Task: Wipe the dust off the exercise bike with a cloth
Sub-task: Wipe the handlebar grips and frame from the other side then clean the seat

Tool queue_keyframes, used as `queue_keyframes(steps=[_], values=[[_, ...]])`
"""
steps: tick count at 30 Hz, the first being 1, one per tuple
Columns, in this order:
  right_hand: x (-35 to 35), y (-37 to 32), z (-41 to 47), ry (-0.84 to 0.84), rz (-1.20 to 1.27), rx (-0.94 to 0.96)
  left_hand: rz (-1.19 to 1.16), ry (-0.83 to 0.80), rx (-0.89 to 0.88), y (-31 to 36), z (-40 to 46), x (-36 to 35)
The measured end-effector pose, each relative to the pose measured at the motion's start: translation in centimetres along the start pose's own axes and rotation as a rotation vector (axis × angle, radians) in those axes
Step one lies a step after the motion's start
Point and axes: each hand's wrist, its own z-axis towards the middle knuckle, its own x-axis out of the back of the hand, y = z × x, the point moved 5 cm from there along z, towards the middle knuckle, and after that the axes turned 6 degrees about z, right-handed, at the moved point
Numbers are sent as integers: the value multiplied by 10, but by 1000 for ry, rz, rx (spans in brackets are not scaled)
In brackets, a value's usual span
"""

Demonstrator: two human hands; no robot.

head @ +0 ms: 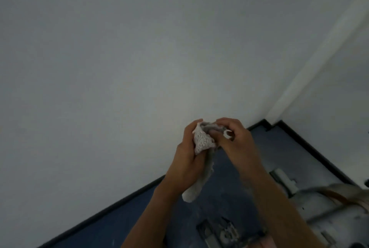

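Head view, tilted: both hands raised in front of a plain white wall (119, 57), holding the cloth (201, 143) between them. Cloth is the landmark here.

Left hand (187, 153): fingers curled round the left side of the cloth, thumb up along its top edge. Gripping it. Right hand (235, 139): fingers bent in over the top right of the cloth, pinching the bunched upper part. Thumb position is partly hidden, but the grip on the fabric is plain.

Cloth: pale grey, nubby texture. The upper part is wadded between the two hands; a long tail hangs down below the left hand, past the wrist, loose, touching nothing else that I can see.

Below and to the right of the cloth: grey metal frame parts of the exercise bike (289, 183), blurred, sitting on the blue floor (229, 177). Well apart from the cloth, no contact. More bike hardware sits directly below the cloth near the bottom edge; too blurred to say which part.

Black skirting strip (103, 209) runs diagonally below-left of the cloth, where wall meets floor. Right of the cloth, a white wall corner with the same black strip stepping round it.
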Motion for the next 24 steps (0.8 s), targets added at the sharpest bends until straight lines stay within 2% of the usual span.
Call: queue_keyframes(steps=[6, 12, 19, 24], values=[[79, 40, 29, 352, -248, -98, -56, -258, 33, -20, 87, -24], [166, 84, 14, 612, -386, -254, -27, -414, -79, -28, 153, -94], [269, 150, 4, 744, -495, -387, -26, -670, -173, -24, 215, -234], [361, 200, 3, 896, -439, -450, -19, -810, -128, -14, 264, -365]])
